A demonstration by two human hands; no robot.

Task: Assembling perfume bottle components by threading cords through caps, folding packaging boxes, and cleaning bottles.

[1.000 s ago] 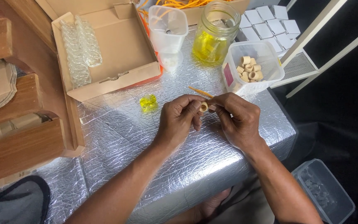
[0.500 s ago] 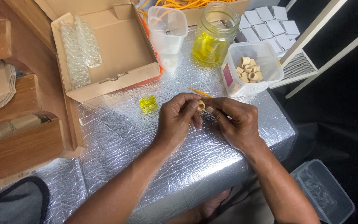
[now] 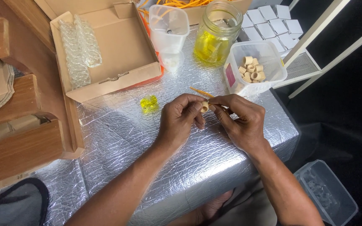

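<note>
Hands meet over the middle of the foil-covered table point(image 3: 118, 138), a bit toward its far edge. The left hand point(image 3: 180, 119) pinches a small tan ring point(image 3: 205, 106) at its fingertips. The right hand point(image 3: 239, 121) is closed on a thin orange stick point(image 3: 199, 91). The stick's long line runs left and away from the right hand, past the ring. Both hands touch at the ring, equally near. More rings sit in a clear tub point(image 3: 273, 75) near the far right corner.

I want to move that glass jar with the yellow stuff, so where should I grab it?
Grip the glass jar around its upright sides below the rim, from the near side; its open mouth offers no lid, and the clear plastic cup crowds its left.
</note>
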